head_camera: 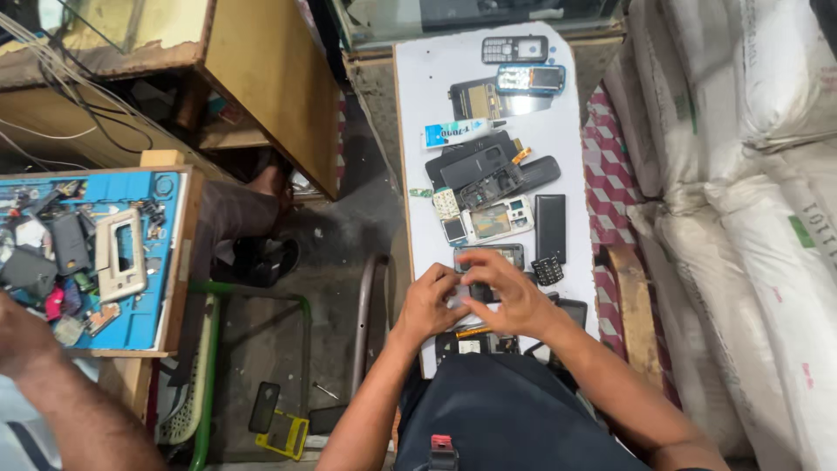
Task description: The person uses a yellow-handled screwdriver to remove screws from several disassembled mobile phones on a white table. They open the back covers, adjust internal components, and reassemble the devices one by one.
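Bright even daylight, soft shadows, slight wide-angle edge bend, mild blur.

Both bare forearms come up from the bottom and angle inward, so the hands meet in the middle. Left hand (429,303) is curled with fingers bent, right hand (513,296) is arched over beside it — fingertips pressed close together, palms facing down.

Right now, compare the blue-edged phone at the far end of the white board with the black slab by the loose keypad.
The blue-edged phone lies crosswise with its screen showing; the black slab lies lengthwise, plain and featureless. The phone sits farther from both hands, the slab nearer the right hand. Both rest flat on the white board.
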